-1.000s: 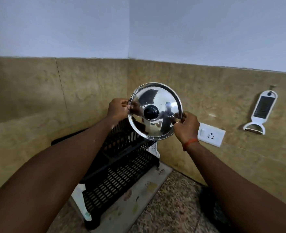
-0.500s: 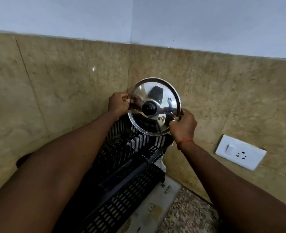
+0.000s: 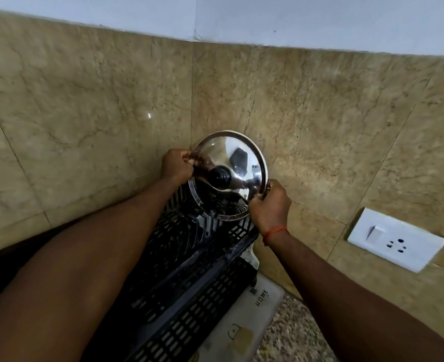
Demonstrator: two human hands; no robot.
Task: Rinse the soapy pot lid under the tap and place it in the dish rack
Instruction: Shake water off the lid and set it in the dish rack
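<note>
A: Where is the pot lid (image 3: 244, 163) right now?

B: Two hands hold it up on its edge, over the far end of the dish rack (image 3: 189, 278). Its shiny top and its black knob (image 3: 219, 175) face us. Its bottom edge is down by the white prongs at the rack's far end. I cannot tell if it touches them.

A: How does the left hand (image 3: 177, 167) hold it?

B: Its grip is closed on the lid's left rim. The fingers curl over the edge, up near the knob.

A: And the right hand (image 3: 269, 205)?

B: Its grip is closed too. It pinches the lid's lower right rim. There is an orange thread (image 3: 274, 232) tied around that wrist.

A: Where does the rack sit?

B: It is black with lots of little slots. It stands on a pale mat (image 3: 255, 317) with the word HOME on it. The mat lies on the speckled counter (image 3: 291, 340), in the back corner where the two brown tiled walls (image 3: 85, 105) meet.

A: What else can you see?

B: A white switch and socket plate (image 3: 396, 240) is on the right wall, well apart from the lid. Above the tiles the wall is painted pale blue.

A: Is the lid wet or soapy?

B: I cannot tell. It is too shiny, and it mirrors the room.
</note>
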